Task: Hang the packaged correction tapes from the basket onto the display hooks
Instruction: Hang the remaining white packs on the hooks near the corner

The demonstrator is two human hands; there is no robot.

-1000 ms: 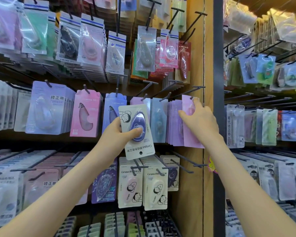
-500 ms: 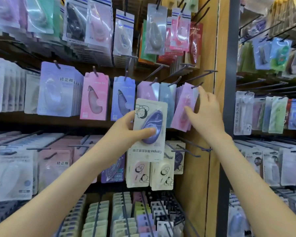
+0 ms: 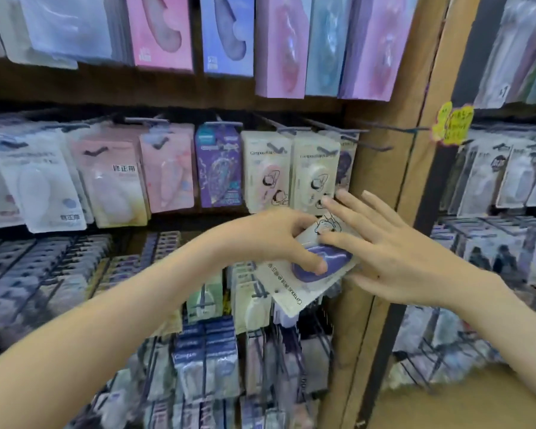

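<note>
My left hand point(image 3: 273, 239) grips a cream packaged correction tape point(image 3: 294, 283) with a purple dispenser under its blister, held tilted with its printed end down. My right hand point(image 3: 393, 252) lies against the pack's right side, fingers straight and spread, fingertips on the blister and the cartoon print. Both hands are just below a row of matching cream packs point(image 3: 265, 171) hanging on display hooks point(image 3: 365, 144) near the wooden post. The two rightmost hooks stick out with bare ends. No basket is in view.
A wooden upright post point(image 3: 381, 181) and a dark metal frame point(image 3: 427, 193) divide this rack from another one on the right. Pink, blue and lilac packs point(image 3: 223, 32) hang above. Rows of small boxed stock point(image 3: 205, 351) fill the lower hooks. A yellow tag point(image 3: 452, 122) hangs on the post.
My view has dropped from the upper rows to the lower row. My right hand left the lilac packs and came down onto the pack in my left hand, which has lowered and tilted.
</note>
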